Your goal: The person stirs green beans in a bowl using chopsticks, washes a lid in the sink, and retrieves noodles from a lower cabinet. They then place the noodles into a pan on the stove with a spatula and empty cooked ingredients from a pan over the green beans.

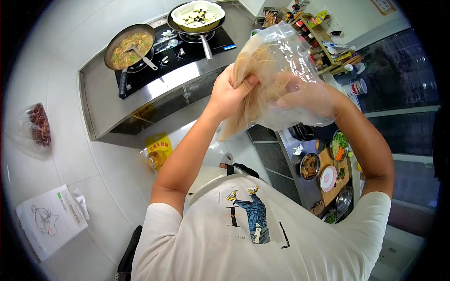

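A clear plastic bag (300, 51) with a bundle of thin, pale brown noodles (251, 100) is held up in front of me. My left hand (229, 93) grips the bag and bundle from outside on the left, its thumb pressed across the noodles. Inside the bag is my right hand (307, 96), seen through cloudy plastic. Its fingers curl around some of the strands, though the tips are partly hidden. Beyond the bag, a wok (111, 49) of saucy food with a spatula (144, 58) sits on the left burner.
A pan (206, 47) carrying a white basket (176, 16) of sliced food stands on the right burner. Bottles fill a shelf (323, 40) at right. The right counter holds a bowl of meat (309, 166), a plate (328, 178) and a vegetable bowl (338, 144). A yellow oil jug (158, 147) stands below.
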The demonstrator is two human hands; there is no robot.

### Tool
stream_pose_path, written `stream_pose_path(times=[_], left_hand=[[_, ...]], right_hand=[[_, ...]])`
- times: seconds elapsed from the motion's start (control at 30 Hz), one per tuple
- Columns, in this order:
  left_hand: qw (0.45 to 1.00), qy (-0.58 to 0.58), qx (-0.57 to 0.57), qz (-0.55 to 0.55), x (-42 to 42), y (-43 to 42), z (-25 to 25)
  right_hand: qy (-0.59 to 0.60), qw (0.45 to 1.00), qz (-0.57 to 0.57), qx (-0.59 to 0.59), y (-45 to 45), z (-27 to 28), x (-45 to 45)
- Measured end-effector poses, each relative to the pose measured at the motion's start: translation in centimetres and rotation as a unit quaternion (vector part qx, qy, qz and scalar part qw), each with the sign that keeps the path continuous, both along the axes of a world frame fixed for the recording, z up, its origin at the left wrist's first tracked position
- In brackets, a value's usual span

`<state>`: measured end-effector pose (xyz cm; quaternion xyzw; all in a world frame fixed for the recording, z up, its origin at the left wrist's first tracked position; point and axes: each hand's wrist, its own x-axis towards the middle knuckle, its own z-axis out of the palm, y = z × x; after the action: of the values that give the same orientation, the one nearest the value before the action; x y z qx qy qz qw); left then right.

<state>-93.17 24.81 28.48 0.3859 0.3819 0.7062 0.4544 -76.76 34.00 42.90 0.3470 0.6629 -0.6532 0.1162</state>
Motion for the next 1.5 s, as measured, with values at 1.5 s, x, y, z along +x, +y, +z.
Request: stream_pose_path(times=[1.5], left_hand=[[0.990,0.125,0.008,-0.066,-2.7,-0.7,2.9]], right_hand=[[0.006,0.948,0.065,0.310,-2.4,4.1,0.5]])
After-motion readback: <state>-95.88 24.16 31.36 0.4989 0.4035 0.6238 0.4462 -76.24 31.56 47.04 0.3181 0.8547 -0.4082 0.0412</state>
